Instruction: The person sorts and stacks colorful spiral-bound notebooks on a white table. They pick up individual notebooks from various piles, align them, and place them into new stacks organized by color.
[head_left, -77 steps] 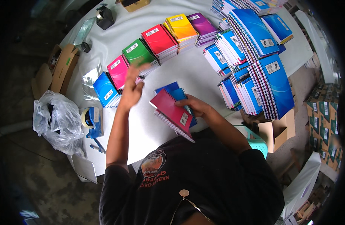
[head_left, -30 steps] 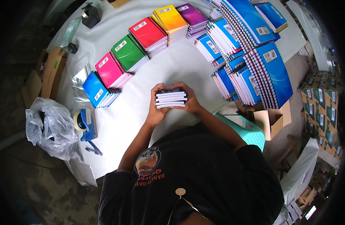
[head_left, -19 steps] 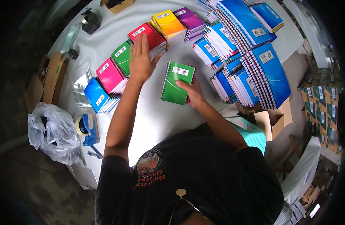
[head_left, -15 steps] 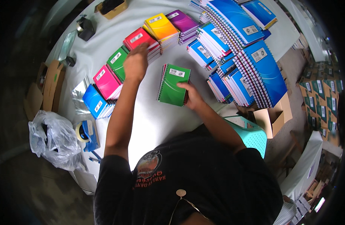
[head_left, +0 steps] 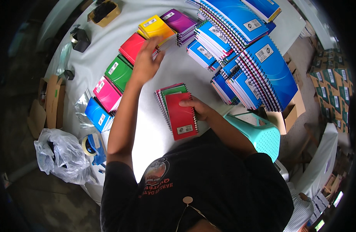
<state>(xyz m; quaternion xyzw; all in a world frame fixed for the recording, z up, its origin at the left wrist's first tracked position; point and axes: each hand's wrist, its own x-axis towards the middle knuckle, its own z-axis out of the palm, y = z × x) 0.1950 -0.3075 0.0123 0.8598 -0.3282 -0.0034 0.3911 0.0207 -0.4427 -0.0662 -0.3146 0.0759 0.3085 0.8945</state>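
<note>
I see a small stack of spiral notebooks (head_left: 177, 110) lying flat on the white desk (head_left: 154, 131), a red cover on top, green and pink edges fanned out beneath it, a white label near its lower edge. Up the desk, the red notebook pile (head_left: 133, 45) sits between the green pile (head_left: 118, 72) and the yellow pile (head_left: 156, 27).

Black short-sleeved T-shirt; round orange-white chest print; bare forearms

The left hand (head_left: 146, 63) covers part of the red notebook pile (head_left: 132, 45); its fingers (head_left: 156, 43) are blurred.
</note>
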